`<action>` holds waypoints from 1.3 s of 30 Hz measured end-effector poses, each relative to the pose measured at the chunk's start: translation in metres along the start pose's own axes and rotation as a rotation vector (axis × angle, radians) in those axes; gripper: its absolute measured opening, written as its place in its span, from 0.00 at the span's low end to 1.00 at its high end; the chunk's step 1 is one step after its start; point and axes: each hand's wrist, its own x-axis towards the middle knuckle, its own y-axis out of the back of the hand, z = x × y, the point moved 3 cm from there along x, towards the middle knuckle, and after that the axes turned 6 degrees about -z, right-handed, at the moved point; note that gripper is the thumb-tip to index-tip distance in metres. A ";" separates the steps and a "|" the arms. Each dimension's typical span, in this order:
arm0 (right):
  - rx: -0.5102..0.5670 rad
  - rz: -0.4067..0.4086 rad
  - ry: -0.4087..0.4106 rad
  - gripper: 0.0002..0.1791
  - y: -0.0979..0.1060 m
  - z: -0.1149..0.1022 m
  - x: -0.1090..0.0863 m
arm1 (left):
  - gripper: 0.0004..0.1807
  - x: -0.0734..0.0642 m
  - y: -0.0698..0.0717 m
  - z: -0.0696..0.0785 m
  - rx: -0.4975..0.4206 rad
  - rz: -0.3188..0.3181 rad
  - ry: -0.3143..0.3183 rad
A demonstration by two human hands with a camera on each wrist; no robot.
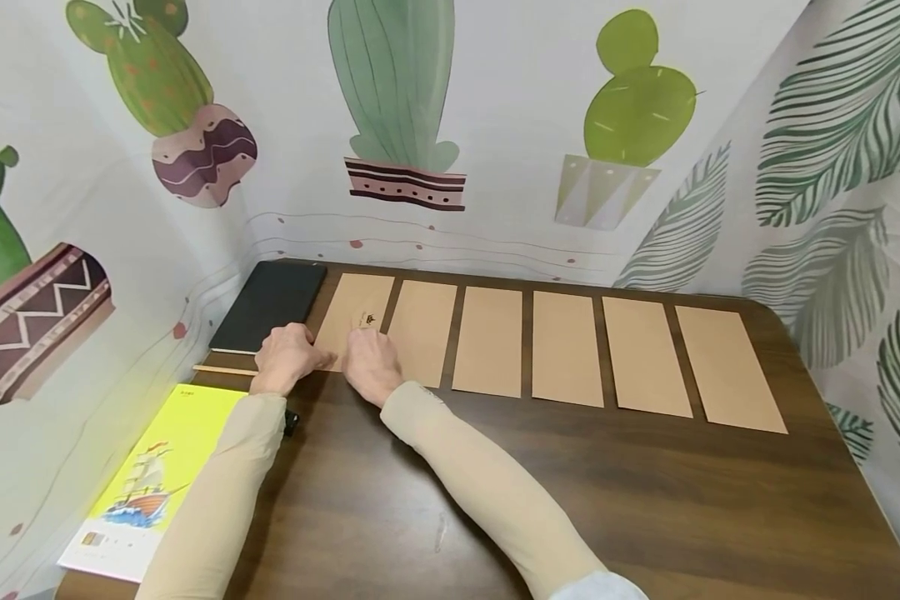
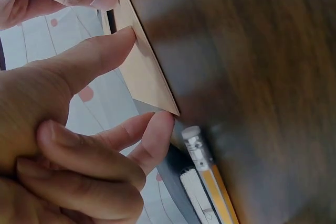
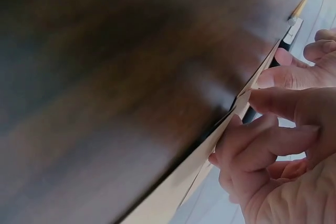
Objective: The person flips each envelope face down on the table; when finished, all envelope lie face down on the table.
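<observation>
A row of several brown paper rectangles lies flat on the table. Both hands are at the near end of the leftmost brown paper rectangle (image 1: 360, 296), which bears a small black crown print. My left hand (image 1: 287, 357) touches it, thumb tip on its surface and a fingertip at its near left corner (image 2: 167, 103); the other fingers are bent. Close to the right corner, my right hand (image 1: 372, 362) has its thumb (image 3: 270, 100) on the paper. Its bent fingers rest by the neighbouring paper rectangle (image 1: 425, 321), partly hiding it. No firm grip shows.
A black notebook (image 1: 266, 308) lies left of the row, with a pencil (image 1: 225, 369) before it. Nearer stands out a yellow pad (image 1: 157, 467) with a ship picture, partly under the left sleeve. Printed cloth (image 1: 510, 125) hangs behind the wooden table (image 1: 570, 500).
</observation>
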 end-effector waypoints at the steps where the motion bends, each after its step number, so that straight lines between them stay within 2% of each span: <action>1: 0.009 0.003 0.000 0.08 -0.006 0.002 0.005 | 0.26 0.000 0.000 0.001 0.000 0.000 0.003; 5: 0.012 0.019 0.002 0.10 -0.030 0.009 0.022 | 0.26 -0.002 0.001 0.002 -0.002 -0.005 0.012; 10: 0.010 0.036 0.021 0.14 -0.036 0.013 0.026 | 0.29 -0.003 0.000 0.001 -0.016 -0.009 0.000; 13: 0.022 0.036 0.024 0.15 -0.033 0.012 0.022 | 0.28 -0.003 0.000 -0.001 -0.033 -0.012 -0.015; 16: 0.033 0.019 0.015 0.16 -0.011 0.006 0.006 | 0.27 -0.004 0.000 -0.002 -0.053 -0.017 -0.023; 17: 0.032 0.033 0.016 0.15 -0.012 0.006 0.006 | 0.27 -0.004 0.000 -0.002 -0.058 -0.018 -0.026; 20: 0.042 0.011 0.017 0.14 0.011 0.001 -0.012 | 0.26 -0.004 0.001 -0.003 -0.068 -0.011 -0.026; 22: 0.067 0.015 0.023 0.13 0.015 0.002 -0.015 | 0.25 -0.005 0.001 -0.004 -0.075 -0.004 -0.028; 23: 0.079 0.026 0.023 0.13 0.008 0.005 -0.010 | 0.25 -0.005 0.001 -0.005 -0.079 0.003 -0.028; 24: 0.096 0.017 0.023 0.13 0.010 0.006 -0.011 | 0.25 -0.005 0.001 -0.005 -0.085 0.008 -0.028; 29: 0.138 0.034 0.038 0.15 -0.024 0.020 0.015 | 0.26 -0.004 0.002 -0.009 -0.109 0.012 -0.033; 34: 0.174 0.008 0.050 0.18 -0.030 0.024 0.020 | 0.25 -0.001 0.002 -0.011 -0.147 -0.001 -0.049; 39: 0.203 0.005 0.029 0.20 -0.024 0.026 0.018 | 0.24 -0.001 0.003 -0.010 -0.275 -0.053 -0.072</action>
